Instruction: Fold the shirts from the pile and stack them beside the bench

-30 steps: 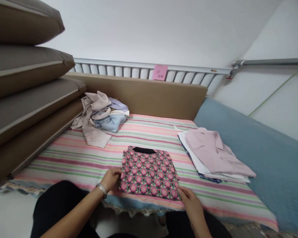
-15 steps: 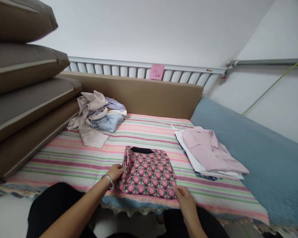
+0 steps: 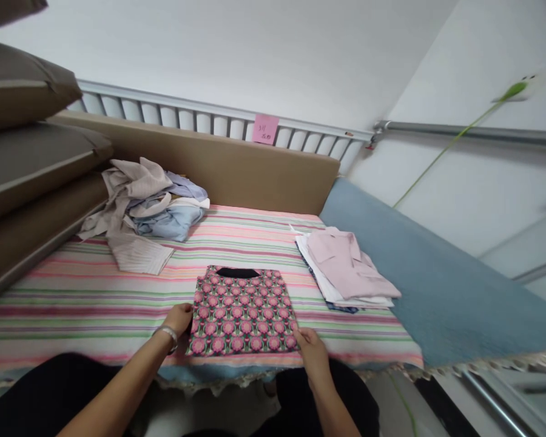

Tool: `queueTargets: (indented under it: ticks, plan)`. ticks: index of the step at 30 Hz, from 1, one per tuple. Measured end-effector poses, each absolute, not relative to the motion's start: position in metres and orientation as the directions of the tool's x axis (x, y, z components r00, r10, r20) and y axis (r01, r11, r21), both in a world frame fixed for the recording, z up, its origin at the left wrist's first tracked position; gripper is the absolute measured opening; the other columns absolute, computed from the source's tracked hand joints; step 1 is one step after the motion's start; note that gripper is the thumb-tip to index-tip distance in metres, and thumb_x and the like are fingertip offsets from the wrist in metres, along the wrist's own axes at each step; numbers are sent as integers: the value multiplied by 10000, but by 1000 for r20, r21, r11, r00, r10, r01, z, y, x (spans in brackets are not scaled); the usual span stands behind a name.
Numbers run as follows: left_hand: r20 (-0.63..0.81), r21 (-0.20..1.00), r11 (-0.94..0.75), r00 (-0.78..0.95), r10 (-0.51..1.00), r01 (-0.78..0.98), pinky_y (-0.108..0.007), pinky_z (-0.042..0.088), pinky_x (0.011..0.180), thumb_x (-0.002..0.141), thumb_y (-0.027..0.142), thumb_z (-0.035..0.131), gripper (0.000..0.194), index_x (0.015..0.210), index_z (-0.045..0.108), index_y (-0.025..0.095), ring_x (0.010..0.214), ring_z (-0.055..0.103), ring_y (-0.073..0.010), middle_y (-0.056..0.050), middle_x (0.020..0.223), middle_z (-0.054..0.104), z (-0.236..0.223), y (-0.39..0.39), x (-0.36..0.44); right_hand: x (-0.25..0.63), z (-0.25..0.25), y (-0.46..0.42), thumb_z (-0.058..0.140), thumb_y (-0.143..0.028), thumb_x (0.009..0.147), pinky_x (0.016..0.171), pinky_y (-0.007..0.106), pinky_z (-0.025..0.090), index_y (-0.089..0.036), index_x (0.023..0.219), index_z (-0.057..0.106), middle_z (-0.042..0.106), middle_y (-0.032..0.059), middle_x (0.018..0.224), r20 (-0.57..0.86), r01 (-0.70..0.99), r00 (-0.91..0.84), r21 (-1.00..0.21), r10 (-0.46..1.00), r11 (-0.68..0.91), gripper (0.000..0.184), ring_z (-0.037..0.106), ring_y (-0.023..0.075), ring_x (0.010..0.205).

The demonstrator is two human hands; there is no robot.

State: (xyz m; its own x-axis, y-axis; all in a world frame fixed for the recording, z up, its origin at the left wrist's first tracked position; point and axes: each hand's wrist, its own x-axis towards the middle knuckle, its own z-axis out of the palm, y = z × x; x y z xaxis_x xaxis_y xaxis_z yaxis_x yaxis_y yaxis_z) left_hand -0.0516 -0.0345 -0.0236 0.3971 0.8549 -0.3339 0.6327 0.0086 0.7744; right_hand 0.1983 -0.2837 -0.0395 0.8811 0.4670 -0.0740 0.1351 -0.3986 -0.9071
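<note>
A folded pink floral garment (image 3: 243, 309) with a black neckline lies on the striped bed sheet (image 3: 73, 297) near the front edge. My left hand (image 3: 178, 320), with a bracelet at the wrist, grips the garment's left edge with curled fingers. At the garment's lower right corner, my right hand (image 3: 312, 349) pinches the fabric.
A stack of folded shirts (image 3: 346, 270) with a pink one on top lies to the right. A heap of unfolded clothes (image 3: 148, 209) sits at the back left. Brown cushions (image 3: 31, 152) are piled on the left; a blue mat (image 3: 437, 285) lies on the right.
The view has swung to the right, so everything sits further left in frame. Both hands stay on the garment's edges; its left edge now lies flatter.
</note>
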Motion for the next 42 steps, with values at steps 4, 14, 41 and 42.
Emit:
queueTargets:
  ticks: [4, 14, 41, 42]
  plan:
    - [-324, 772, -21, 422, 847, 635, -220, 371, 497, 700, 216, 479, 187, 558, 593, 173, 536, 571, -169, -3, 462, 577, -28, -32, -52, 198, -45, -285, 540, -510, 623, 646, 293, 438, -198, 676, 601, 636, 16, 656, -51, 170, 876, -898, 479, -407, 322, 572, 196, 670]
    - [-277, 762, -65, 414, 867, 645, -222, 409, 585, 693, 187, 495, 167, 560, 595, 175, 707, 633, -197, -35, 597, 667, -22, -37, -48, 202, -45, -283, 526, -528, 622, 631, 297, 429, -218, 625, 571, 622, 11, 613, -53, 205, 877, -858, 477, -472, 314, 570, 204, 653]
    - [232, 130, -837, 804, 547, 532, -523, 205, 1048, 874, 502, 331, 556, 1389, 242, 312, 1334, 240, -254, -36, 1460, 249, -43, -55, -28, 192, -40, -231, 346, -489, 855, 1067, 478, 156, -302, 1323, 386, 305, 46, 1438, 182, 760, 633, -327, 752, -561, 506, 223, 252, 1334]
    - [240, 147, -837, 802, 547, 527, -524, 210, 1048, 872, 503, 334, 556, 1388, 245, 315, 1331, 248, -253, -31, 1457, 256, -45, -56, -29, 192, -38, -230, 361, -480, 849, 1067, 472, 163, -297, 1313, 406, 318, 49, 1432, 191, 757, 632, -362, 751, -545, 500, 236, 252, 1329]
